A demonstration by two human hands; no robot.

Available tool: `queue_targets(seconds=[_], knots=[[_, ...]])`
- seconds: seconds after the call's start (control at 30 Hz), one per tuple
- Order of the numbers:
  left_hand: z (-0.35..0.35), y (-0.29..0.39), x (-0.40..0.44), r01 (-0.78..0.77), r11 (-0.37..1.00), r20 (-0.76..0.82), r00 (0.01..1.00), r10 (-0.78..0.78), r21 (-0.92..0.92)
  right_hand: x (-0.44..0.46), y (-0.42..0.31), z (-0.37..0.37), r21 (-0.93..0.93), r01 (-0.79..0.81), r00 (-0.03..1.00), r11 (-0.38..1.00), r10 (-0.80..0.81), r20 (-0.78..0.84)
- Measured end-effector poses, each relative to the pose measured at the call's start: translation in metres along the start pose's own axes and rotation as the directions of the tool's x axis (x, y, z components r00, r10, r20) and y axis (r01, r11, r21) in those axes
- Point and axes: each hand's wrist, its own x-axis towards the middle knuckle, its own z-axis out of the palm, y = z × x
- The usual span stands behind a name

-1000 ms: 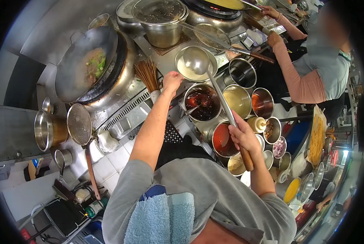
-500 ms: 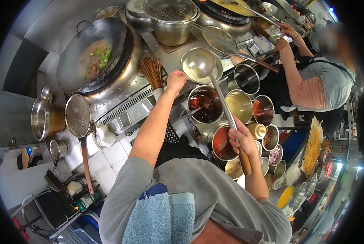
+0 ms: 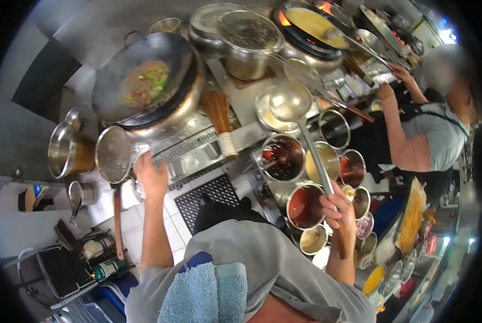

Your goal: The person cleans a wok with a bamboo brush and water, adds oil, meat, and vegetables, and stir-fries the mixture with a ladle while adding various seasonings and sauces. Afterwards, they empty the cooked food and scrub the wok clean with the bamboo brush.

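My right hand (image 3: 338, 207) is wrapped round the handle of a long metal ladle (image 3: 290, 101), whose bowl is above a bowl of pale contents (image 3: 268, 114). My left hand (image 3: 150, 173) is between the mesh strainer (image 3: 113, 155) and the stove's front edge, close to a white cloth (image 3: 139, 189); its fingers are slightly blurred and partly bent, and whether they touch anything is unclear. At the upper left, a steaming wok (image 3: 144, 75) holds meat and green vegetables (image 3: 154, 83). A bamboo brush (image 3: 217, 110) stands right of the wok.
Pots of dark sauce (image 3: 282, 157), red sauce (image 3: 303, 204) and pale liquid (image 3: 323, 161) stand right of centre. A lidded-looking pot (image 3: 246, 59) is behind. At the upper right, a co-worker (image 3: 434, 129) holds a ladle over a second wok (image 3: 311, 24). A black perforated mat (image 3: 206, 200) lies below.
My left hand has moved from beside the pale bowl down and left toward the cloth. The ladle stays in my right hand. The view has shifted, and more of the second wok shows.
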Motion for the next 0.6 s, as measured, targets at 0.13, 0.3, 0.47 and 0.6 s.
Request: queue_targets(seconds=[0.13, 0.3, 0.47, 0.6], knots=[[-0.019, -0.104, -0.049, 0.308, 0.949, 0.209, 0.934, -0.290, -0.061, 0.018, 0.003, 0.048, 0.226, -0.105, 0.986, 0.969, 0.071, 0.154], [0.013, -0.113, -0.066, 0.317, 0.947, 0.233, 0.926, -0.298, -0.051, 0.077, 0.021, 0.135, 0.437, -0.328, 0.893, 0.838, 0.125, 0.432], [0.029, -0.118, -0.054, 0.484, 0.872, 0.296, 0.846, -0.443, -0.077, 0.159, 0.059, 0.225, -0.430, 0.061, 0.955, 0.901, 0.072, 0.286], [0.021, -0.137, -0.049, 0.787, -0.022, 0.738, 0.567, -0.367, -0.616, 0.249, 0.093, 0.258, -0.753, 0.263, 0.948, 0.603, -0.016, 0.319]])
